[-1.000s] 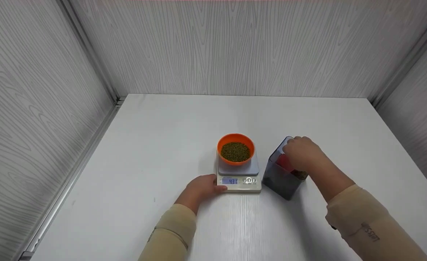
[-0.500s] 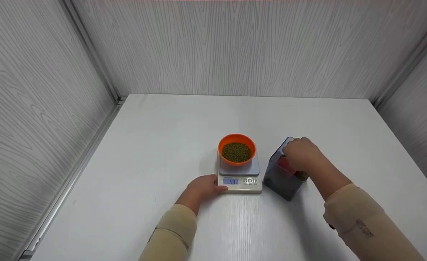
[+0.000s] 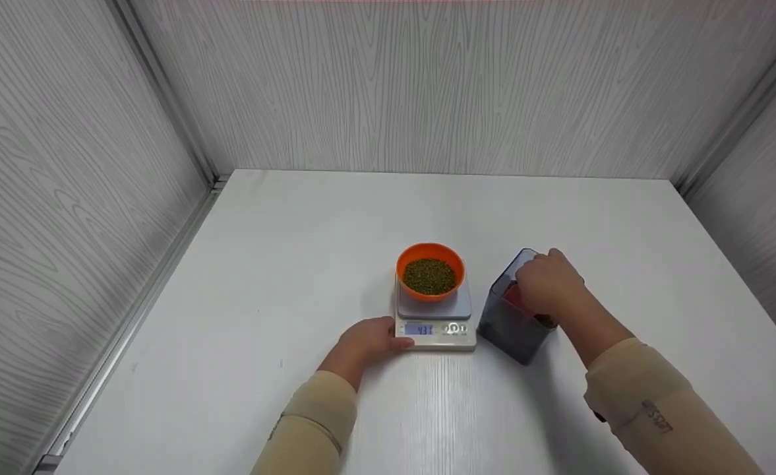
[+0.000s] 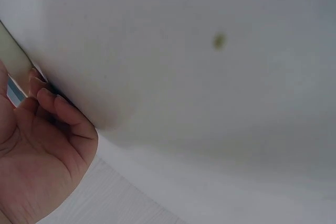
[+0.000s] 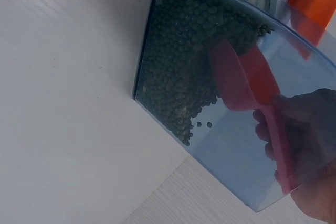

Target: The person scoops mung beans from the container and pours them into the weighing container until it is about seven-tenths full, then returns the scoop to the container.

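Note:
An orange bowl (image 3: 430, 252) holding green beans, which look like mung beans, stands on a white kitchen scale (image 3: 450, 343) with a lit display. My left hand (image 3: 369, 340) grips the scale's near left corner, thumb along the front edge; its curled fingers (image 4: 68, 111) show against the side. Right of the scale is a bluish see-through container (image 3: 513, 333) with more green beans (image 5: 178, 51) in it. Inside it, my right hand (image 3: 549, 284) holds a red scoop (image 5: 233, 77) by the handle, its cup against the beans.
All this stands on a white table (image 3: 295, 231), enclosed by grey wood-grain panels (image 3: 388, 86) at the back and both sides. A single blurred greenish speck (image 4: 219, 41) lies on the white surface in the left wrist view.
My right hand has turned slightly and dipped with the scoop in the container, its forearm shifting a little left. My left hand, the scale and the bowl stay where they were.

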`<control>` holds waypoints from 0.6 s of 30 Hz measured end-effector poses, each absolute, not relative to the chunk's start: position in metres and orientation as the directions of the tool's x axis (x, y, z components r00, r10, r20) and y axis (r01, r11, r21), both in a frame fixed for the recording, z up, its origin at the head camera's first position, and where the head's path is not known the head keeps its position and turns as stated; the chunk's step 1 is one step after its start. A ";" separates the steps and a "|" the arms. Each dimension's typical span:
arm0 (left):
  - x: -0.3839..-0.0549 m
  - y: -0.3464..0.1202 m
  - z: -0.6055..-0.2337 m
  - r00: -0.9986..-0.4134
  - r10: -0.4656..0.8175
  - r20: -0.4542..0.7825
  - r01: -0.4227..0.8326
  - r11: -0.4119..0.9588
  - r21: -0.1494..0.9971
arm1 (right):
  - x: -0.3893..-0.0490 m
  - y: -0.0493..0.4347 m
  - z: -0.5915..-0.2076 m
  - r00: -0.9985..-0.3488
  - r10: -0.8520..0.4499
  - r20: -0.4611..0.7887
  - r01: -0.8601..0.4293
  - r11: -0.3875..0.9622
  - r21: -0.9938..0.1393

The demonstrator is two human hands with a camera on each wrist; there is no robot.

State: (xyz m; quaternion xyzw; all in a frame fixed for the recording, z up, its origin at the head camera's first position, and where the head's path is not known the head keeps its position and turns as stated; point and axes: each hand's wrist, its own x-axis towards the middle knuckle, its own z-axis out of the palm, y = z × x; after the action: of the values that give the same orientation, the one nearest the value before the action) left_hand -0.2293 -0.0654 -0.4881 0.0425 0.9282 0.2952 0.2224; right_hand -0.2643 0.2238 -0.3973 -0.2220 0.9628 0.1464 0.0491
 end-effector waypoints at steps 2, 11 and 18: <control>-0.230 -0.065 -0.488 -0.897 0.212 -0.389 -0.050 0.824 0.564 | -0.263 0.224 -0.399 -0.893 -0.422 -0.155 -0.449 0.849 0.278; -0.230 -0.065 -0.488 -0.891 0.223 -0.394 -0.047 0.820 0.571 | -0.262 0.217 -0.406 -0.900 -0.411 -0.147 -0.436 0.855 0.281; -0.229 -0.064 -0.486 -0.895 0.208 -0.396 -0.053 0.830 0.556 | -0.264 0.219 -0.409 -0.893 -0.422 -0.158 -0.448 0.866 0.222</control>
State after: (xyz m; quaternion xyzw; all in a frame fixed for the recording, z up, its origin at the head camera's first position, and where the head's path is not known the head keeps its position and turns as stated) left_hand -0.2293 -0.0641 -0.4857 0.0417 0.9294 0.2889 0.2258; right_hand -0.2644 0.2186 -0.4087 -0.2255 0.9645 0.1274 0.0520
